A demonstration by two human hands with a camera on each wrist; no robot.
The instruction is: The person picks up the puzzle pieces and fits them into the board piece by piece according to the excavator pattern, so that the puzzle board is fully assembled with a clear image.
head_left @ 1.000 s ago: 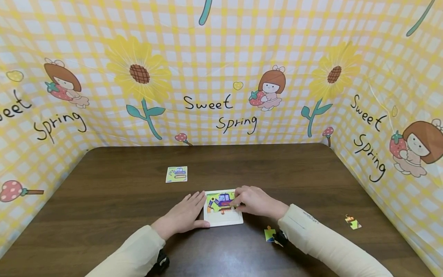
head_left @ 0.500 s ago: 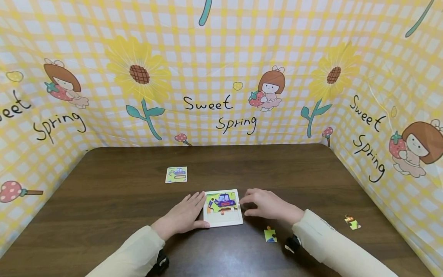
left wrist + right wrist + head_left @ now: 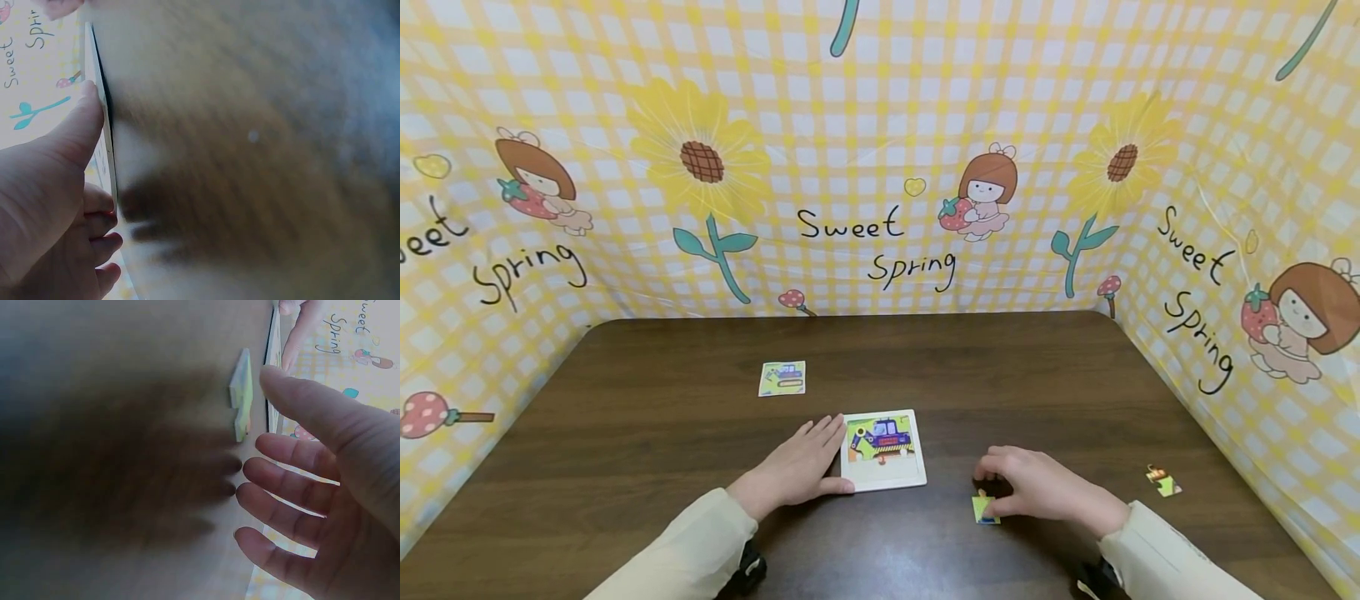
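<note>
A white square puzzle tray (image 3: 883,479) lies mid-table. Colourful pieces showing a purple digger fill its upper part, and its near strip is bare white. My left hand (image 3: 796,467) rests flat along the tray's left side, fingers straight, thumb at the near corner; the left wrist view shows the thumb (image 3: 78,128) lying along the tray's edge. Right of the tray is a green and blue puzzle piece (image 3: 981,507). Over it hovers my right hand (image 3: 1041,485), its thumb overlapping the piece. In the right wrist view the fingers are spread, and the piece (image 3: 242,390) lies flat just beyond them.
Another puzzle piece (image 3: 1165,482), green and orange, lies far to the right. Behind the tray, to the left, is a square card (image 3: 782,378) with a similar digger picture. Checked yellow cloth (image 3: 857,150) hangs round the back and sides of the brown table (image 3: 700,350).
My right hand has left the tray's right side and moved right and nearer, to the green and blue puzzle piece. My left hand has stayed at the tray.
</note>
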